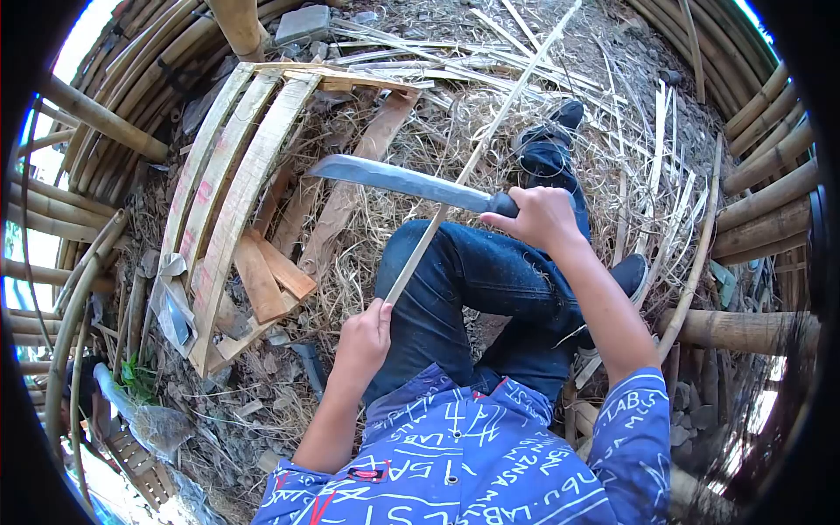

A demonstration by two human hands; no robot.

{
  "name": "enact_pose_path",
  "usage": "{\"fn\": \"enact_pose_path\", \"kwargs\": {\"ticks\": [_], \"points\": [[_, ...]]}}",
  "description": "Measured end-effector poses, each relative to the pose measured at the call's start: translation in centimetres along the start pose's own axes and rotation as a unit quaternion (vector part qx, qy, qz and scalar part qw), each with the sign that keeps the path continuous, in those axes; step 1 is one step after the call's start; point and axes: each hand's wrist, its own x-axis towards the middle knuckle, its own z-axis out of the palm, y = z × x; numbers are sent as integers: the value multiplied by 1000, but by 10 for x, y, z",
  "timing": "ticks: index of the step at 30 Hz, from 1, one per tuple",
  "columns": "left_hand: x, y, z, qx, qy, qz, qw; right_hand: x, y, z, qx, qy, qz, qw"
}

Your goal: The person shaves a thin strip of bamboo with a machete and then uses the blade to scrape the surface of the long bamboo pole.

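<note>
My right hand point(544, 217) is closed round the dark handle of a long machete point(407, 182), whose blade points left above my knee. A long pale bamboo strip point(477, 156) runs from my left hand point(365, 337) up to the top of the view. My left fingers are wrapped round its lower end, beside my left thigh. The blade crosses the strip near the handle; whether they touch is hard to tell. My bent legs in dark jeans point(499, 262) are under both.
A slatted wooden pallet point(249, 175) lies at the left, with short wood blocks point(262, 276) beside it. Shavings and split strips point(661, 157) cover the ground. Bamboo poles point(744, 331) stand and lie at both sides. A grey block point(303, 24) sits at the top.
</note>
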Motion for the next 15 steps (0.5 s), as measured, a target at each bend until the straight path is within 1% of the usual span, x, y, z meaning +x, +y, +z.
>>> {"fn": "enact_pose_path", "kwargs": {"ticks": [2, 3, 4, 5, 6, 7, 8, 10, 11, 13, 14, 15], "points": [[2, 7, -5, 27, -17, 16, 999, -1, -8, 0, 37, 21, -6, 999], [3, 13, -9, -44, -75, -61, 994, -2, -11, 2, 38, 20, -5, 999], [4, 19, -12, -116, -132, -136, 975, -3, -13, 3, 44, 12, -17, 999], [3, 15, -10, -115, -134, -135, 975, -4, -16, 2, 48, 6, -29, 998], [3, 7, -5, -122, -125, -114, 978, -5, -20, -1, 43, -11, -33, 998], [4, 1, -2, -128, -114, -94, 981, -7, -21, 0, 41, -9, -32, 999], [5, -4, 1, -128, -114, -92, 981, -7, -21, 5, 44, 0, -39, 998], [4, -6, 1, -202, -142, -133, 960, -8, -22, 7, 46, 5, -50, 998], [4, -2, -1, -202, -142, -135, 960, -8, -24, 8, 47, 3, -51, 998], [7, 9, -7, -284, -173, -223, 916, -7, -26, 9, 49, 0, -41, 998], [7, 4, -4, -285, -173, -223, 916, -7, -26, 9, 48, 0, -42, 998], [7, -5, 3, -265, -159, -185, 933, -7, -27, 9, 47, 5, -41, 998]]}}
